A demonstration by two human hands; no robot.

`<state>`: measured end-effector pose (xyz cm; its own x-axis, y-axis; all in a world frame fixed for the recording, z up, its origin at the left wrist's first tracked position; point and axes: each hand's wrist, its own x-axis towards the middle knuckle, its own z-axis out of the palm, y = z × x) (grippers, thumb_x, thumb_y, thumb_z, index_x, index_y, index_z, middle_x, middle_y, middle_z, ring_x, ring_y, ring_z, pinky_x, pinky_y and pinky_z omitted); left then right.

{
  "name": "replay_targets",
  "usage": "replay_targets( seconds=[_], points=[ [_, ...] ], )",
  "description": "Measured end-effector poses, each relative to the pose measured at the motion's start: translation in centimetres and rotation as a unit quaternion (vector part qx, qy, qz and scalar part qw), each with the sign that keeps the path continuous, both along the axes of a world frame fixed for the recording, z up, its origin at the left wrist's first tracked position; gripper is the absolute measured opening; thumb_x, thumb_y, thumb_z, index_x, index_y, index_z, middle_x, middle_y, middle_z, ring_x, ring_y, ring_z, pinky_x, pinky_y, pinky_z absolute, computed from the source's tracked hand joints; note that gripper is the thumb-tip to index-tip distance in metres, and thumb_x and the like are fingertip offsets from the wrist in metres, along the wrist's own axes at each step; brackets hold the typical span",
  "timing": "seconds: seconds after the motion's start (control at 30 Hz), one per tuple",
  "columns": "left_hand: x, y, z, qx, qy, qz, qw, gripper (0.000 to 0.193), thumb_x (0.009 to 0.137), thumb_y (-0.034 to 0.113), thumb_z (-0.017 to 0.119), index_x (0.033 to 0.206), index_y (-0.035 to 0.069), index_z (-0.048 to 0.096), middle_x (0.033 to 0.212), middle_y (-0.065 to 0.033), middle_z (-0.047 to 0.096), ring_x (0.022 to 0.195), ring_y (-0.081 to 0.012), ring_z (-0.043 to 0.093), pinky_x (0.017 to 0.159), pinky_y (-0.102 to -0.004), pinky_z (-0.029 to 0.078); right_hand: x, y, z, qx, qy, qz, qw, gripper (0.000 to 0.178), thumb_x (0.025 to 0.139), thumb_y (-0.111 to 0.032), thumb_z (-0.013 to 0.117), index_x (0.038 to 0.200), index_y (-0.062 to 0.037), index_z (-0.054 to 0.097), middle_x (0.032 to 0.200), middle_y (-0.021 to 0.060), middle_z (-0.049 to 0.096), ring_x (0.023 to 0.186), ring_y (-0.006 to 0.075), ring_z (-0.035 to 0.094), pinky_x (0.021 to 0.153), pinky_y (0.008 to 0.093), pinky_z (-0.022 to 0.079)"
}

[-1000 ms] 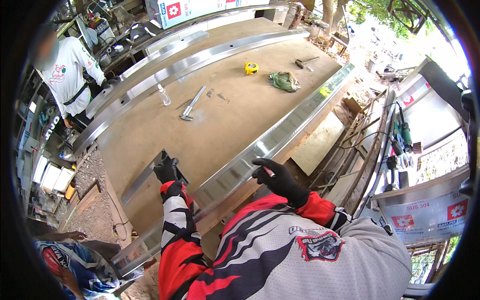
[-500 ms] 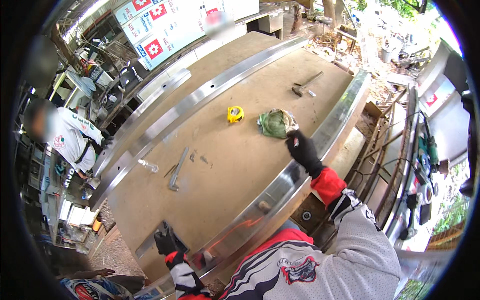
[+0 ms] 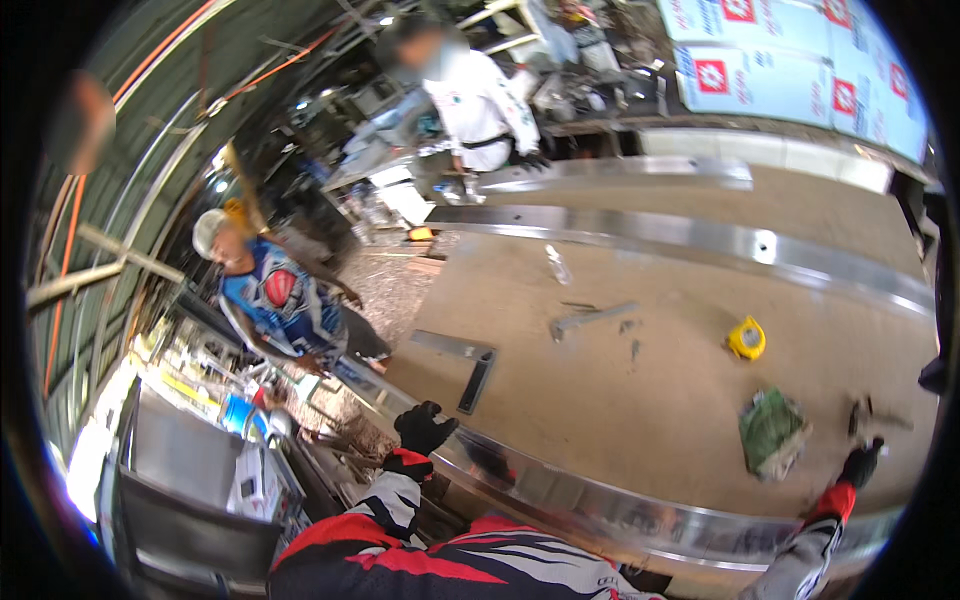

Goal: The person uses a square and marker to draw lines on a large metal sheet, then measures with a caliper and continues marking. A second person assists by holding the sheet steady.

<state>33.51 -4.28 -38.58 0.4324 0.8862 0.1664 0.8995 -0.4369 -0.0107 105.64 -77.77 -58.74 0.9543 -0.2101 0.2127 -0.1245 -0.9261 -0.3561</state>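
Note:
My right hand [image 3: 860, 465], in a black glove, reaches over the table's right end beside a hammer [image 3: 878, 416]. Its fingers are closed, with a small pale thing at their tips that is too small to name. A crumpled green cloth bundle [image 3: 770, 435] lies just left of it. My left hand [image 3: 427, 427], also gloved in black, is over the near metal channel [image 3: 580, 497], fingers half curled and apart, nothing visible in them. A try square [image 3: 480, 382] with a dark stock lies flat just beyond the left hand.
On the tan table [image 3: 620, 400] are a yellow tape measure [image 3: 746, 338], a grey angled metal tool [image 3: 590, 320] and a clear bottle [image 3: 557, 266]. Long steel channels [image 3: 650, 225] span the far side. One person [image 3: 485, 110] stands behind them, another [image 3: 285, 290] at the left end.
The view has swung left, bringing the person at the left end into full view. My left hand has come off the try square. My right hand has moved past the cloth bundle towards the hammer.

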Motion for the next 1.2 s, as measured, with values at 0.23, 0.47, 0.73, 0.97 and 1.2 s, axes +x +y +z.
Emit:
replay_targets(
  seconds=[0.23, 0.47, 0.73, 0.97, 1.2],
  points=[
    [4.5, -3.8, 3.1, 0.005, 0.048, -0.020, 0.999, 0.058, 0.069, 0.058, 0.082, 0.105, 0.014, 0.074, 0.098, -0.0079, 0.075, 0.092, -0.0303, 0.071, 0.084, -0.0458, 0.051, 0.9, 2.5, 1.3, 0.224, 0.105, -0.148, 0.958, 0.040, 0.099, -0.032, 0.059, 0.133, -0.0113, 0.054, 0.098, 0.0229, 0.071, 0.088, 0.0392, 0.068, 0.075, 0.0501, 0.050],
    [9.5, -5.3, 4.6, -0.041, -0.136, -0.158, 0.977, 0.049, 0.071, 0.049, 0.084, 0.098, 0.009, 0.074, 0.093, -0.0126, 0.073, 0.090, -0.0320, 0.070, 0.082, -0.0445, 0.052, -4.3, 13.6, 8.4, 0.326, -0.202, 0.005, 0.924, 0.036, 0.097, -0.021, 0.065, 0.126, -0.0017, 0.057, 0.102, 0.0079, 0.062, 0.091, 0.0214, 0.058, 0.088, 0.0374, 0.050],
    [21.8, -15.4, 3.7, -0.579, -0.527, -0.168, 0.599, 0.031, 0.097, 0.010, 0.068, 0.125, -0.001, 0.062, 0.107, -0.0055, 0.068, 0.098, -0.0142, 0.065, 0.088, -0.0326, 0.055, -35.5, 44.3, 20.8, 0.484, -0.023, 0.462, 0.743, 0.038, 0.076, 0.001, 0.079, 0.109, -0.0072, 0.061, 0.093, 0.0024, 0.061, 0.079, 0.0131, 0.060, 0.076, 0.0302, 0.052],
    [17.4, -12.9, 5.7, -0.631, -0.532, -0.159, 0.541, 0.020, 0.101, 0.010, 0.059, 0.117, 0.000, 0.067, 0.106, -0.0044, 0.068, 0.097, -0.0129, 0.064, 0.086, -0.0294, 0.053, -45.0, 48.1, 28.3, 0.505, 0.018, 0.539, 0.674, 0.051, 0.078, -0.011, 0.088, 0.119, -0.0042, 0.059, 0.101, 0.0091, 0.069, 0.087, 0.0185, 0.070, 0.076, 0.0323, 0.057],
    [12.5, -7.9, 4.7, -0.465, -0.562, -0.284, 0.622, 0.025, 0.089, -0.002, 0.072, 0.114, -0.002, 0.069, 0.099, -0.0071, 0.073, 0.090, -0.0131, 0.069, 0.083, -0.0285, 0.056, -48.5, 48.2, 33.5, 0.597, 0.162, 0.491, 0.614, 0.050, 0.110, -0.034, 0.041, 0.129, 0.0090, 0.057, 0.101, 0.0159, 0.072, 0.075, 0.0151, 0.065, 0.066, 0.0287, 0.054]
  ],
)
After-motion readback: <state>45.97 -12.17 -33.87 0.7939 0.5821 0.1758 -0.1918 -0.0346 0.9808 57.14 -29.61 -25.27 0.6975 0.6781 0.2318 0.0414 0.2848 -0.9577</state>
